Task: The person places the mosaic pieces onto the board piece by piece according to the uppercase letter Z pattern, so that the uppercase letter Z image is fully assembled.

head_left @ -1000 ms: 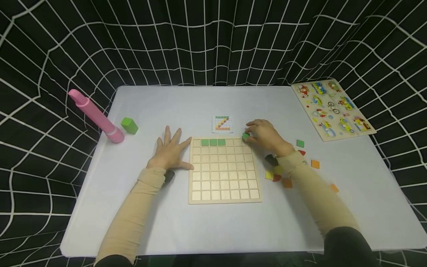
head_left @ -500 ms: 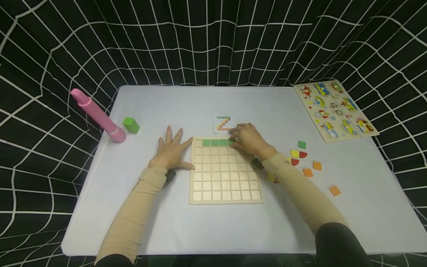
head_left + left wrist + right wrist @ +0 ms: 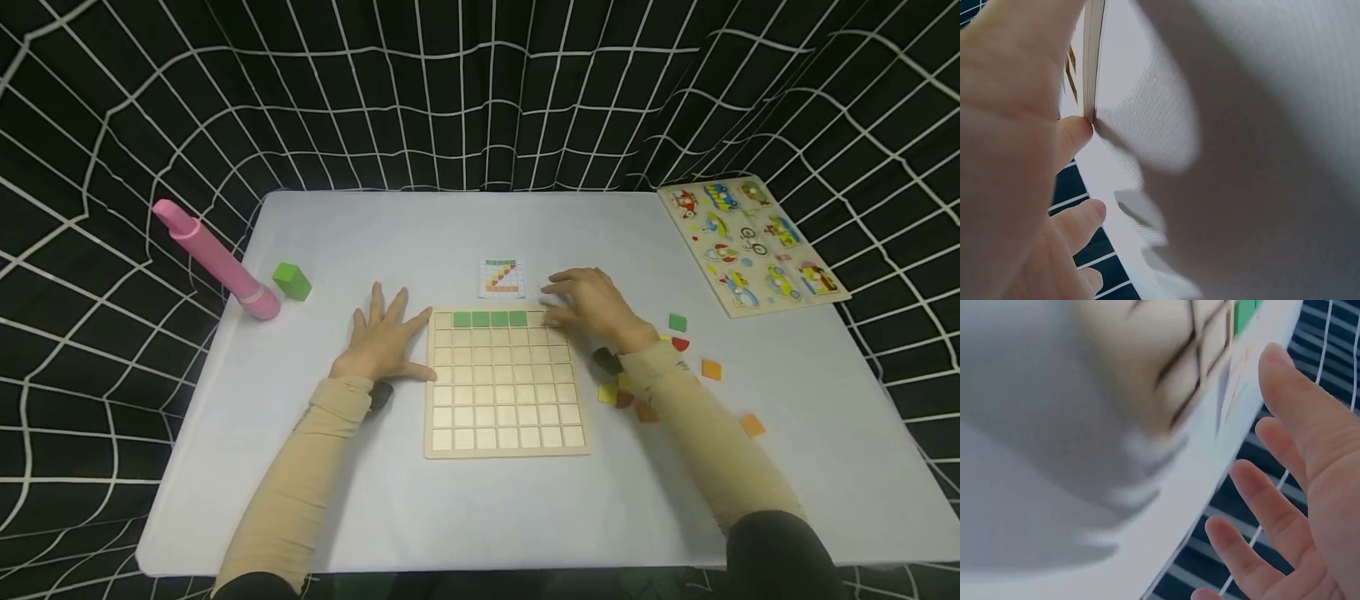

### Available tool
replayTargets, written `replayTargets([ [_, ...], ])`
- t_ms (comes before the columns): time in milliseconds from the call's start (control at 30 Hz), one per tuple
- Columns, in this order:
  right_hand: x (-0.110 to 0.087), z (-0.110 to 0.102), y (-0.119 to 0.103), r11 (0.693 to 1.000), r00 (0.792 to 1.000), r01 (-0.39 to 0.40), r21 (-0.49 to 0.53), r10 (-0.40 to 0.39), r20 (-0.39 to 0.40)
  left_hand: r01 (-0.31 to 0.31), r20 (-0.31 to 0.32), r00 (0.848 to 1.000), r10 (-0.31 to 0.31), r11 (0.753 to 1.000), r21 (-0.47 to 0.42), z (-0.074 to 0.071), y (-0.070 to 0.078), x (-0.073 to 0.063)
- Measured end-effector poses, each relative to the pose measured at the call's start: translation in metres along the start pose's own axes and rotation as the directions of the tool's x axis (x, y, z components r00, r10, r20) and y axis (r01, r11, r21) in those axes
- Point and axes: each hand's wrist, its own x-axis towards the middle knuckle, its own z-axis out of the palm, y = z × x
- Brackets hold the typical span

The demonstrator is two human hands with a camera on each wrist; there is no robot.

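A wooden grid board (image 3: 504, 414) lies flat on the white table, with several green square tiles (image 3: 490, 319) side by side in its top row. My left hand (image 3: 375, 343) has its fingers spread; thumb and index fingertip touch the board's left edge. In the left wrist view, the index fingertip (image 3: 1075, 137) meets the corner of the board. Over the board's top right corner is my right hand (image 3: 600, 310), holding nothing; the right wrist view shows its fingers (image 3: 1266, 500) loosely extended, apart from the board. Just behind the board lies a small pattern card (image 3: 502, 278).
Loose tiles lie to the right: a green one (image 3: 677, 322), a red one (image 3: 680, 343), orange ones (image 3: 711, 369) and yellow ones (image 3: 607, 393), some partly under the right arm. A picture puzzle (image 3: 753, 246) sits back right. A green block (image 3: 292, 282) and pink tube (image 3: 217, 260) stand left.
My right hand carried a green tile left to the board's top row and let go of it there. It has since drawn back to the right. The left hand has stayed put.
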Motion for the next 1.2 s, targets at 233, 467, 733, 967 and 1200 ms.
replayTargets([
  [233, -0.028, -0.022, 0.050, 0.996, 0.997, -0.068, -0.054, 0.067, -0.021, 0.002, -0.005, 1.000, -0.002, 1.000, -0.003, 0.001, -0.004, -0.003],
  [467, -0.065, -0.037, 0.101, 0.980, 0.980, -0.197, -0.032, 0.197, -0.011, -0.006, -0.004, 1.000, 0.006, 1.000, -0.003, 0.000, -0.004, -0.002],
  [733, -0.091, -0.040, 0.127, 0.953, 0.954, -0.299, 0.044, 0.296, 0.052, -0.012, -0.010, 1.000, 0.012, 1.000, -0.009, 0.000, -0.005, -0.001],
  [967, -0.098, -0.035, 0.132, 0.956, 0.954, -0.290, -0.043, 0.293, 0.065, -0.013, 0.001, 1.000, 0.013, 1.000, -0.005, 0.001, -0.004, 0.001],
  [1200, -0.101, -0.032, 0.130, 0.953, 0.955, -0.297, -0.055, 0.297, 0.008, -0.013, -0.003, 1.000, 0.013, 1.000, -0.007, 0.001, -0.002, 0.001],
])
